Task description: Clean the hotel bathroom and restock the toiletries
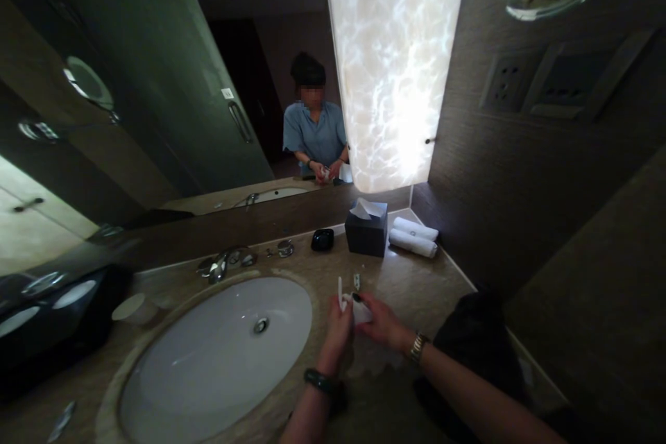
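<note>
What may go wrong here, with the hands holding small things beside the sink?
The small white item is held by both the left hand and the right hand just beside the sink; if it slips, it might fall into the basin. The light is dim, so small pieces are probably easy to lose.

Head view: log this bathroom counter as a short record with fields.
place: stone counter with an oval sink below a mirror
left hand: grips a thin white stick
right hand: holds a small white item with a dark cap, against the left hand
behind hands: tissue box, two rolled towels, black dish
at sink: tap, white cup to its left
</note>
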A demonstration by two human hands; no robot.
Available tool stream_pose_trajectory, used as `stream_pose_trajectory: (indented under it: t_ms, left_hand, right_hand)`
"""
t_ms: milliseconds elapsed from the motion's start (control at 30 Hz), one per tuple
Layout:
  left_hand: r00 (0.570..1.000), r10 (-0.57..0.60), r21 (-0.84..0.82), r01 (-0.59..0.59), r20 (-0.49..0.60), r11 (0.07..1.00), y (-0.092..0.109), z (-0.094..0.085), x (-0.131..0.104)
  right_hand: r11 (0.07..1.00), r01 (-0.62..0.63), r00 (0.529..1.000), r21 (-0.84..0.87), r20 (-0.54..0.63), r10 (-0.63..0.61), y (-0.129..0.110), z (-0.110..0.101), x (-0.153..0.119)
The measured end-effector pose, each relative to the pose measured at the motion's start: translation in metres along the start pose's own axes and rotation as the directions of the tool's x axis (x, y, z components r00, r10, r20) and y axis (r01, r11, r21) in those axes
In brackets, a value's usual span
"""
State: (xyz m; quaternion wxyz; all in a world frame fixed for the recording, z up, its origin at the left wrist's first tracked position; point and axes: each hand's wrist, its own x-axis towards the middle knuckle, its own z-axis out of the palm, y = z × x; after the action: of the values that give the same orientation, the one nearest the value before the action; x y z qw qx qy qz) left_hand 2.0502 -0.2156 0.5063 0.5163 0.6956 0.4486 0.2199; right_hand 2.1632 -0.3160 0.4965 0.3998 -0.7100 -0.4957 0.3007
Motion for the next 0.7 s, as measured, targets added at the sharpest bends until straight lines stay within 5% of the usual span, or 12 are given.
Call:
stream_pose_trajectory:
  t_ms: [133, 233, 300, 400, 500, 600, 700]
  left_hand:
    - [0.998, -0.037, -0.021, 0.036, -0.054, 0.999, -0.005, -0.026, -0.005]
    - [0.993, -0.016, 0.071, 0.024, -0.117, 0.997, -0.011, -0.048, -0.003]
    - [0.995, 0.054, 0.248, -0.03, -0.088, 0.968, -0.013, -0.064, 0.0]
    - [0.987, 0.157, 0.621, -0.146, 0.037, 0.77, -0.008, -0.085, 0.0]
    - [0.981, 0.152, 0.751, -0.187, 0.116, 0.633, -0.001, -0.1, -0.004]
    - [0.987, 0.154, 0.724, -0.132, 0.036, 0.677, -0.001, -0.113, -0.018]
    - [0.972, 0.17, 0.593, -0.041, -0.162, 0.804, -0.01, -0.131, -0.056]
  right_hand:
    - [0.997, 0.079, 0.992, 0.007, 0.095, -0.079, -0.019, 0.017, 0.016]
    - [0.972, 0.212, 0.957, -0.103, 0.223, -0.185, -0.025, -0.005, 0.038]
    - [0.941, 0.148, 0.984, -0.304, 0.139, -0.11, -0.021, -0.03, 0.057]
    - [0.849, -0.079, 0.997, -0.523, -0.042, 0.067, -0.01, -0.054, 0.087]
    - [0.807, -0.073, 0.994, -0.585, 0.022, 0.106, -0.005, -0.046, 0.107]
    - [0.781, 0.024, 0.987, -0.624, 0.138, 0.08, -0.01, -0.024, 0.108]
    - [0.755, 0.159, 0.968, -0.636, 0.251, 0.007, -0.015, -0.012, 0.092]
